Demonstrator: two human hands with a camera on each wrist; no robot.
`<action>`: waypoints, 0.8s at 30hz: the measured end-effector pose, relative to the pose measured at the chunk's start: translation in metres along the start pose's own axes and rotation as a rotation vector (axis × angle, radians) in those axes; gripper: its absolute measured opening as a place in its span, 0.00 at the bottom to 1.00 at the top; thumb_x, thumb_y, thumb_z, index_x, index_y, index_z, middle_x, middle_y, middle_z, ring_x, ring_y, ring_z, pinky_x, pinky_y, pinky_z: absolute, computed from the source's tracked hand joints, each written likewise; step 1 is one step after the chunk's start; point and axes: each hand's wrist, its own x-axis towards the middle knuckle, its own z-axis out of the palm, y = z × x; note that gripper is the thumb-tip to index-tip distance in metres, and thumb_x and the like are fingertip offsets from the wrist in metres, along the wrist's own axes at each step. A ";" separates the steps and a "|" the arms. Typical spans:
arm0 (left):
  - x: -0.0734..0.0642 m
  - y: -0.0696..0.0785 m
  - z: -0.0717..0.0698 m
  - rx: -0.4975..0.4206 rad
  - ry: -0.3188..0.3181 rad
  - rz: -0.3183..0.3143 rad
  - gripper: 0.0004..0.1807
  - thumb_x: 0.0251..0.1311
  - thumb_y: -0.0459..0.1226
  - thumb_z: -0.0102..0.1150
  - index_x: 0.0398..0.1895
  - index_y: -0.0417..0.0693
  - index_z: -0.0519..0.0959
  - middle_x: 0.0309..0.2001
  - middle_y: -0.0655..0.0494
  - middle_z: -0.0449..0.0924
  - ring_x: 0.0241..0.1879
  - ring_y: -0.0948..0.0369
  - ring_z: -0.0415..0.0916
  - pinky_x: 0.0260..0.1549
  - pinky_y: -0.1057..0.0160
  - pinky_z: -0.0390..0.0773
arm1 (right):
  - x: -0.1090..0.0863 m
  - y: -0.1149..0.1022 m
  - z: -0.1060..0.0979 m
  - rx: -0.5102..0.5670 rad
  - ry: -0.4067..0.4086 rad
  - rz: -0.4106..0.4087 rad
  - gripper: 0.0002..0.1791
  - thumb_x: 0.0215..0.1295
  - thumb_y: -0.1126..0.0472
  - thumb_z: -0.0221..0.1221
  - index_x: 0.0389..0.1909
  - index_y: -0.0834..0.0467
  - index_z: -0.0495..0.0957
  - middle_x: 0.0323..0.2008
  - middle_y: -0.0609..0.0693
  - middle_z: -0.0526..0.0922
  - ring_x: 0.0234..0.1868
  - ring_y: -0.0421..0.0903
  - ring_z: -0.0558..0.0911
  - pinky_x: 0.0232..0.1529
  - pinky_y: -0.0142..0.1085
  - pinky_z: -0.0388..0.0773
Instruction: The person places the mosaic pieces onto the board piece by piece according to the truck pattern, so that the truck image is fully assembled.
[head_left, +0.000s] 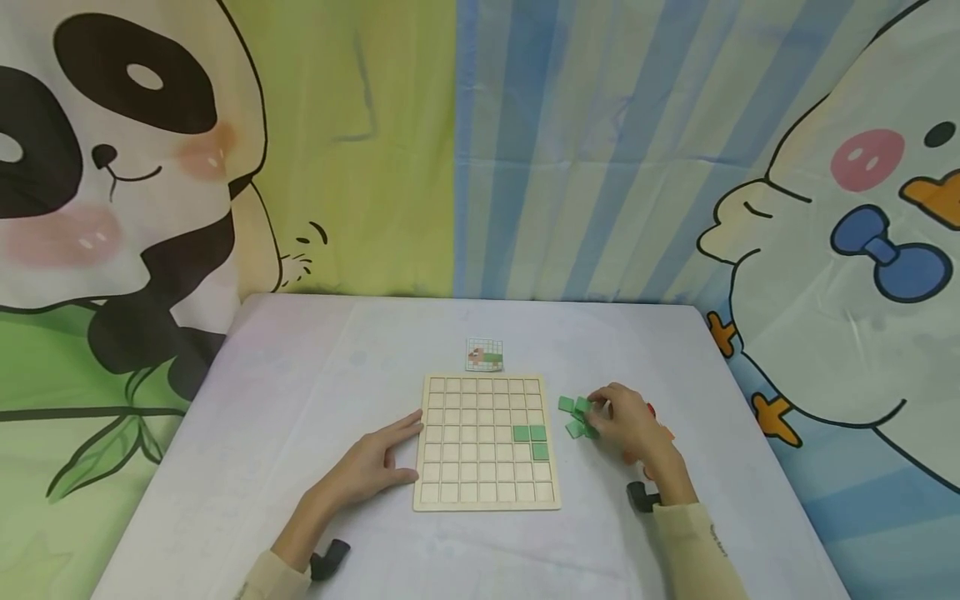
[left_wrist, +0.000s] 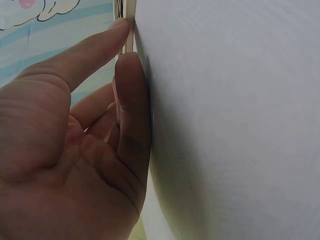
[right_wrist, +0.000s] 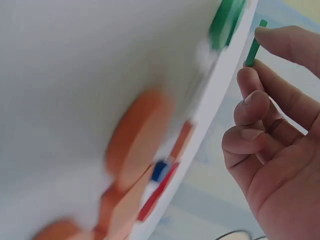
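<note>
So, left hand (head_left: pixel 369 465) touching board (head_left: pixel 470 451) edge; right hand (head_left: pixel 630 421), past gap, pinching tile (right_wrist: pixel 253 48)

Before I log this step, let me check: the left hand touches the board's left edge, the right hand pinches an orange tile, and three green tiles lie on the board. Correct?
One slip: the right hand pinches a green tile, not an orange one, as the right wrist view shows. The rest stands.

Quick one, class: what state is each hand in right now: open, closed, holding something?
Left hand: open, touching the left edge of the grid board.
Right hand: closed, pinching a green tile.
</note>
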 end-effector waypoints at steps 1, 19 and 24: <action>0.000 0.000 0.000 0.001 -0.001 0.002 0.44 0.57 0.40 0.79 0.78 0.50 0.71 0.84 0.62 0.61 0.22 0.67 0.70 0.23 0.67 0.74 | 0.000 -0.005 0.002 -0.007 -0.004 -0.012 0.14 0.66 0.62 0.69 0.50 0.64 0.86 0.39 0.52 0.85 0.34 0.43 0.75 0.34 0.32 0.73; -0.004 -0.004 -0.003 0.021 -0.010 0.027 0.44 0.60 0.42 0.76 0.79 0.49 0.69 0.85 0.58 0.58 0.22 0.67 0.70 0.25 0.68 0.74 | -0.022 -0.082 0.054 -0.078 -0.101 -0.233 0.13 0.63 0.59 0.74 0.47 0.55 0.88 0.39 0.42 0.84 0.37 0.36 0.76 0.40 0.30 0.79; -0.001 -0.002 -0.002 0.017 -0.012 0.023 0.44 0.60 0.42 0.77 0.79 0.51 0.69 0.85 0.60 0.59 0.23 0.67 0.71 0.25 0.68 0.74 | -0.027 -0.086 0.054 -0.124 -0.100 -0.226 0.14 0.62 0.56 0.75 0.47 0.54 0.88 0.41 0.41 0.84 0.37 0.35 0.75 0.41 0.30 0.80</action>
